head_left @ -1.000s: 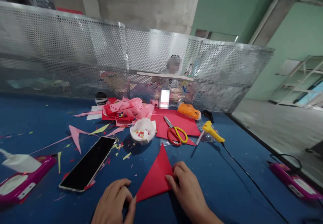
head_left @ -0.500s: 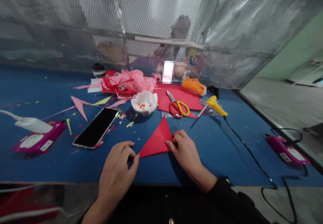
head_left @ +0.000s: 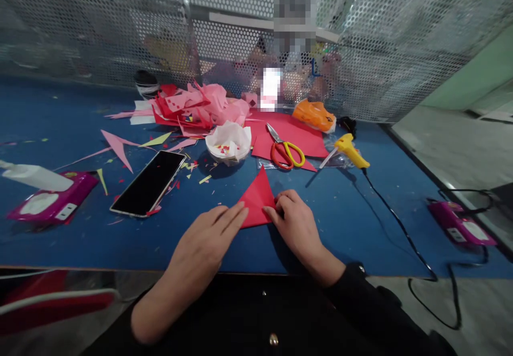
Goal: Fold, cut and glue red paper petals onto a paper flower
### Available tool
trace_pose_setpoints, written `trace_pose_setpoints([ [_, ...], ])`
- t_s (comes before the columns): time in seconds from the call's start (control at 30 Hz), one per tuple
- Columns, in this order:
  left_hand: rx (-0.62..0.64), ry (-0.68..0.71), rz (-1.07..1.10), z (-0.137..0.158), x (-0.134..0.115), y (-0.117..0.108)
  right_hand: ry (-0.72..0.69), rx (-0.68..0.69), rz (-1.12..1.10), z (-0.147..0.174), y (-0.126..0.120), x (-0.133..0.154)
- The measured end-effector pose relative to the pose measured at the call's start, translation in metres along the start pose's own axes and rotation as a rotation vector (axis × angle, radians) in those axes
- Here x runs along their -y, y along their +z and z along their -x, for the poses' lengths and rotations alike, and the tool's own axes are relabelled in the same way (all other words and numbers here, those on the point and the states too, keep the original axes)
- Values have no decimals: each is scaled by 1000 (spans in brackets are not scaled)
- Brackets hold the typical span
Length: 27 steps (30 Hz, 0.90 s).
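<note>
A folded sheet of red paper (head_left: 258,201), triangular with its tip pointing away from me, lies on the blue table (head_left: 152,249). My left hand (head_left: 208,235) rests over the paper's left corner, its fingers stretched out flat and hiding that corner. At the right edge, my right hand (head_left: 292,217) pinches the paper between thumb and curled fingers. Beyond the tip lie scissors (head_left: 285,150) with one red and one yellow handle. A white paper-lined bowl (head_left: 228,142) holding small scraps stands behind and to the left of the folded paper.
A black phone (head_left: 148,184) and a purple power strip (head_left: 52,198) lie left. Pink and red scraps (head_left: 200,107) are heaped at the back. To the right are a yellow glue gun (head_left: 350,151) with a cord, an orange packet (head_left: 315,115) and another purple power strip (head_left: 460,222). Behind stands perforated mesh (head_left: 236,40).
My left hand has moved from pinching the paper's left corner to lying flat over it, further right. My right hand keeps its hold. The view has tilted down.
</note>
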<state>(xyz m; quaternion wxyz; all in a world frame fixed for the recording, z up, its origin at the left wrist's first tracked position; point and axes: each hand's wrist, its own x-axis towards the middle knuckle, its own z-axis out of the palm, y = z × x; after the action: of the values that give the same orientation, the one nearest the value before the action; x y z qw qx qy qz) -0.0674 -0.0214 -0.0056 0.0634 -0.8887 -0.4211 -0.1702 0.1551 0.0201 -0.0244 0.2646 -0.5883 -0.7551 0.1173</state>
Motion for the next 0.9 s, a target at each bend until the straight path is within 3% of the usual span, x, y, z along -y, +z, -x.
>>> trace_pose_setpoints([
  [0.17, 117, 104, 39, -12, 2, -1, -4, -10, -7, 1, 0, -1],
  [0.57, 177, -18, -117, -40, -15, 6, -2, -18, 25, 0, 0, 0],
  [0.9, 18, 147, -72, -41, -12, 32, 12, 29, 86, -2, -2, 2],
])
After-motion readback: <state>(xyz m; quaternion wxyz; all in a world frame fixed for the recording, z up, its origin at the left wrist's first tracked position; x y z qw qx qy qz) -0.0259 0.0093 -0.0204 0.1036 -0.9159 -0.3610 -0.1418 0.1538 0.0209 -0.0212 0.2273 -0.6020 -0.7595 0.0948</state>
